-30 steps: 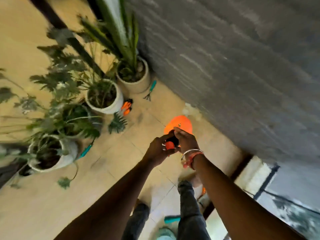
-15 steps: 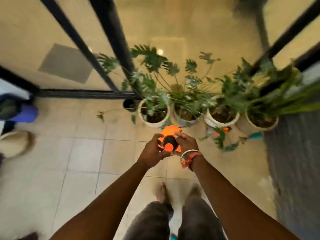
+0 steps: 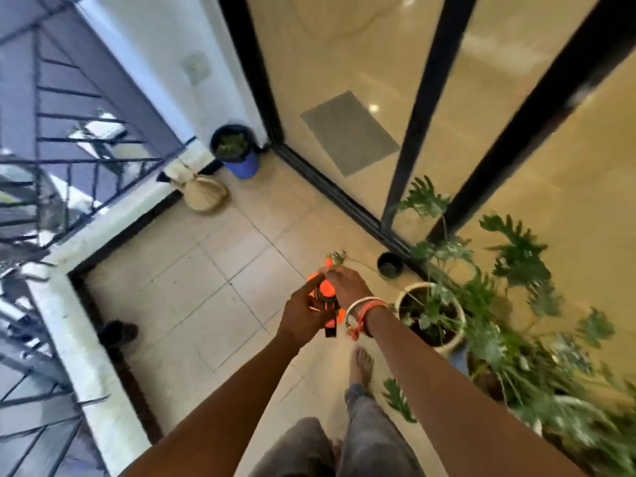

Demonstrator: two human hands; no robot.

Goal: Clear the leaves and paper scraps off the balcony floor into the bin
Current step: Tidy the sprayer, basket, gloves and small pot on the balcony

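Note:
Both my hands hold an orange tool (image 3: pixel 326 290) with a black handle, at chest height over the tiled floor. My left hand (image 3: pixel 303 313) grips it from the left, around the handle. My right hand (image 3: pixel 348 285), with bangles on the wrist, curls over its top. A blue bin (image 3: pixel 245 164) with a black liner stands in the far corner by the door frame, with green leaves inside. A small green leaf (image 3: pixel 338 257) lies just beyond my hands, and a larger leaf (image 3: pixel 399 400) lies by my right foot.
Potted plants (image 3: pixel 430 318) crowd the right side along the glass sliding doors (image 3: pixel 347 80). A small black pot (image 3: pixel 390 265) sits by the door track. A beige sack (image 3: pixel 205 195) lies near the bin. A ledge with a metal railing (image 3: pixel 69 187) bounds the left; a dark object (image 3: pixel 117 333) lies beside it.
The view has swung left, from the grey wall and the row of plants to the balcony corner with the bin. Both hands keep hold of the orange tool, now tilted.

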